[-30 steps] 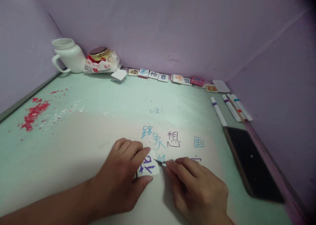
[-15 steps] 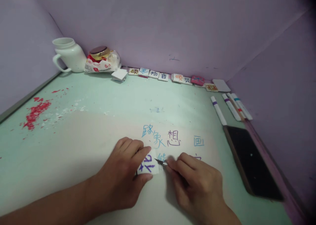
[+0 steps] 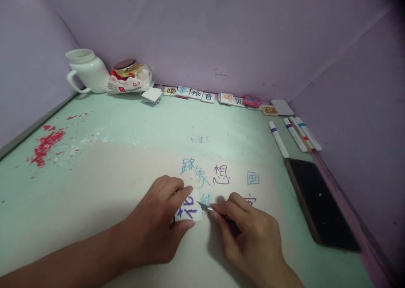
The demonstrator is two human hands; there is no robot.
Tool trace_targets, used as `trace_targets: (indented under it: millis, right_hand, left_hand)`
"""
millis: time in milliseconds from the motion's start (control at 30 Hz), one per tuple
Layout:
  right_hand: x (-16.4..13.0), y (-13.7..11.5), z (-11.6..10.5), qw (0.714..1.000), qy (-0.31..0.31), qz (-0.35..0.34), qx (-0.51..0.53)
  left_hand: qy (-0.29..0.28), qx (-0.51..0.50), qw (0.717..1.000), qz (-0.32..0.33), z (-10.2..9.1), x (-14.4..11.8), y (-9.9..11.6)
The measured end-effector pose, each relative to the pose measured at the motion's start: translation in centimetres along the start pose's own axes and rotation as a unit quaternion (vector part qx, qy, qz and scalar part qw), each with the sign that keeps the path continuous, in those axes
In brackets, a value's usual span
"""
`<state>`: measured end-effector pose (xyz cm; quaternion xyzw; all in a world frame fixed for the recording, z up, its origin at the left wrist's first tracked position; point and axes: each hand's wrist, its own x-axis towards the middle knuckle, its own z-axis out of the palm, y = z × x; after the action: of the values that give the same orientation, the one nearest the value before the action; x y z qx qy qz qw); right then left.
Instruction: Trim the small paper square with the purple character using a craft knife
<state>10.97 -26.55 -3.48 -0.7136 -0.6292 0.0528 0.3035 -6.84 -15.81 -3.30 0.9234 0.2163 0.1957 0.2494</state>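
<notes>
ok, red flakes (image 3: 47, 146) by the table's (image 3: 142, 123) left edge, white mug (image 3: 90, 74) at its far left corner; left hand (image 3: 155, 220) has the white card (image 3: 193, 210) pinched between thumb and fingers, toward mid near edge, purple character up; right hand (image 3: 249, 227) pinches the knife (image 3: 206, 207), tip at the card's right side, can't tell if touching; phone (image 3: 322, 203) lies along the right edge

pale green tabletop (image 3: 142, 123) | white jug (image 3: 90, 73) | phone (image 3: 322, 199) | markers (image 3: 278, 139) | red flakes (image 3: 47, 145) | lettered tiles (image 3: 196, 94)
</notes>
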Motion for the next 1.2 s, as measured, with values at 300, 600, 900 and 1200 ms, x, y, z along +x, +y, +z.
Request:
trace_targets:
  millis: [300,600,900,1200]
  right_hand:
    - [-0.1,0.0,-0.1,0.996,0.012,-0.059,-0.065]
    - [0.9,0.7,-0.9,0.993,-0.056,-0.090,-0.043]
    - [1.2,0.8,-1.4,0.991,-0.102,-0.077,-0.035]
    - [1.3,0.5,-1.5,0.990,-0.116,-0.066,-0.042]
  left_hand:
    - [-0.001,0.001,1.000,0.005,-0.2,0.1,0.1]
    - [0.015,0.012,1.000,0.019,0.1,0.1,-0.1]
    - [0.013,0.006,0.999,0.030,0.2,-0.2,-0.3]
    - [0.005,-0.012,0.999,0.039,0.1,-0.1,-0.4]
